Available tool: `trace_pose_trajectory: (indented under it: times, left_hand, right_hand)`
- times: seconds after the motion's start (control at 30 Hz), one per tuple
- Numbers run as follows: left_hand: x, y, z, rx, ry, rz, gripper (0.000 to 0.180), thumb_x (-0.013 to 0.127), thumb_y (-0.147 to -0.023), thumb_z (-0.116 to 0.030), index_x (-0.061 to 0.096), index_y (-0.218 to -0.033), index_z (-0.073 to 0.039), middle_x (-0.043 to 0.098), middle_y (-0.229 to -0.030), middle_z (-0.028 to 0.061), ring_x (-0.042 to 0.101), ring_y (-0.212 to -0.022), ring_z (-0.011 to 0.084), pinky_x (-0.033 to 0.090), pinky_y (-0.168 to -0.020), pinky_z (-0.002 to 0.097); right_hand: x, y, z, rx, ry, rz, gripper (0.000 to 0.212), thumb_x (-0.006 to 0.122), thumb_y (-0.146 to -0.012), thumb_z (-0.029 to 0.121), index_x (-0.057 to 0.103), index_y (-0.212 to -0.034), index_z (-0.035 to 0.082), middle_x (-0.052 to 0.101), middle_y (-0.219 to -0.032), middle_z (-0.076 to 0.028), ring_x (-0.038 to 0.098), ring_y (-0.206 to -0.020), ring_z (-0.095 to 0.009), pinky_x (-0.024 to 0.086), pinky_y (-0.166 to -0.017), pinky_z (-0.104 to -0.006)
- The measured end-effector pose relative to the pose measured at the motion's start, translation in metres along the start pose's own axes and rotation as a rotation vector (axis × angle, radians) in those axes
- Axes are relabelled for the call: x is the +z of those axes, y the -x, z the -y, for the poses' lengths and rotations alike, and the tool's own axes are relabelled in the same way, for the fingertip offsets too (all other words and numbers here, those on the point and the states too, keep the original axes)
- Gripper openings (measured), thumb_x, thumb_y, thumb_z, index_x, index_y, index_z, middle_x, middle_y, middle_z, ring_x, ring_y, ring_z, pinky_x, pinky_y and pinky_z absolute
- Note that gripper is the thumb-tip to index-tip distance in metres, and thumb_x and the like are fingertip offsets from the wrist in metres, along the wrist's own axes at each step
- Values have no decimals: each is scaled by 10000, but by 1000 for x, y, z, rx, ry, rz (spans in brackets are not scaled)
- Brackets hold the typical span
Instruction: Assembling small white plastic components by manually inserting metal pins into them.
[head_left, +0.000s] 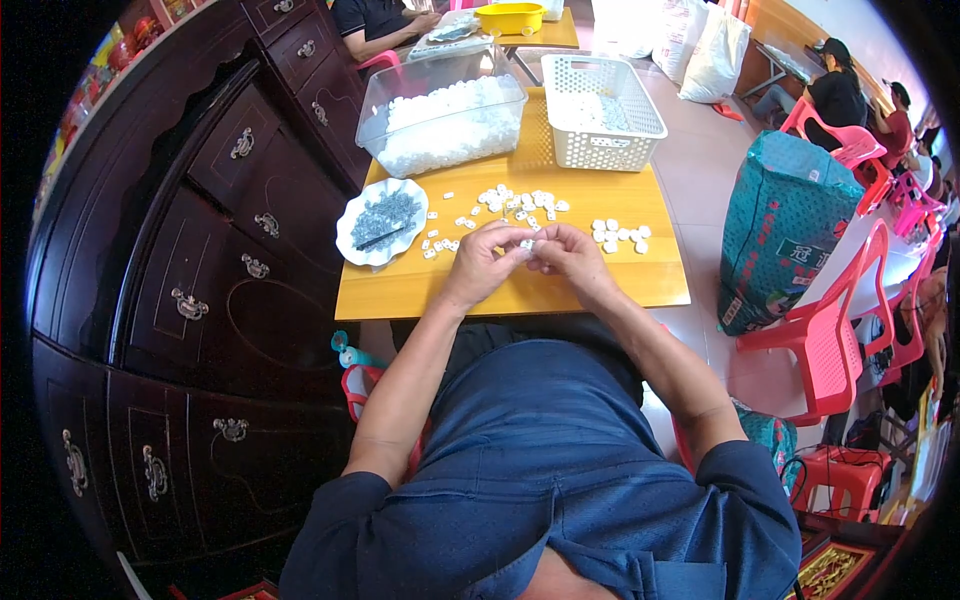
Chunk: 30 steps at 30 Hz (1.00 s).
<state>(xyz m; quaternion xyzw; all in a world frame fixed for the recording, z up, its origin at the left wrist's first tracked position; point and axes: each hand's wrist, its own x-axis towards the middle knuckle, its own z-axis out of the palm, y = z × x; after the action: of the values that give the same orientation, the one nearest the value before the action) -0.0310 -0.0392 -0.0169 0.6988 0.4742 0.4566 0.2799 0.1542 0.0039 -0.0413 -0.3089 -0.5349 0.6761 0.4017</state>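
Observation:
My left hand (484,262) and my right hand (570,256) meet over the near part of a small yellow wooden table (610,285). Together their fingertips pinch one small white plastic piece (526,244). Just beyond the hands lie several loose white pieces (520,203), with a smaller group (618,234) to the right. To the left of my left hand stands a white scalloped dish (352,240) of small grey metal parts (385,215).
A clear plastic tub (440,118) of white pieces and a white perforated basket (600,112) stand at the table's far end. A dark carved cabinet (210,270) runs along the left. A teal sack (780,225) and pink plastic chairs (835,330) stand right. Other people sit beyond.

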Motion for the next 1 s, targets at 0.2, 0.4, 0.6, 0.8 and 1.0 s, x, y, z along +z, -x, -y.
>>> trace_pose_trajectory:
  times: [0.2, 0.4, 0.6, 0.8, 1.0]
  left_hand:
    - [3, 0, 2, 75, -22, -13, 247, 704, -880, -41, 740, -1125, -38, 695, -994, 57, 652, -889, 125, 516, -702, 245]
    - [6, 2, -7, 55, -115, -5, 276, 691, -874, -23, 735, -1145, -57, 683, -1009, 65, 654, -849, 132, 523, -661, 244]
    - [8, 2, -7, 89, -125, -6, 296, 698, -867, -24, 718, -1161, -45, 677, -1008, 63, 652, -846, 123, 524, -651, 238]
    - [18, 5, -23, 122, -370, -138, 415, 774, -789, -100, 670, -1185, -30, 675, -1044, 128, 687, -898, 253, 559, -760, 337]
    - [23, 8, -19, 170, -525, -204, 348, 758, -796, -130, 693, -1130, -59, 689, -1039, 135, 681, -928, 320, 556, -801, 389]
  right_hand:
    - [-6, -2, 1, 80, 50, 44, 134, 612, -995, 183, 659, -1013, 58, 696, -861, -18, 630, -742, -70, 478, -672, -210]
    - [-3, 0, 3, 120, 50, 27, 170, 606, -1008, 219, 668, -1006, 61, 693, -877, 0, 628, -746, -67, 471, -665, -209]
    - [-10, -8, -11, 109, 19, 66, 183, 600, -1007, 224, 671, -995, 56, 686, -867, -6, 618, -757, -74, 464, -661, -218]
    - [6, 1, 0, 122, -143, 22, 163, 585, -1014, 217, 654, -987, 72, 665, -857, 1, 579, -720, -68, 457, -653, -218]
    - [16, 6, -1, 108, -228, -15, 147, 590, -1008, 215, 637, -983, 78, 636, -841, 15, 542, -694, -64, 478, -673, -232]
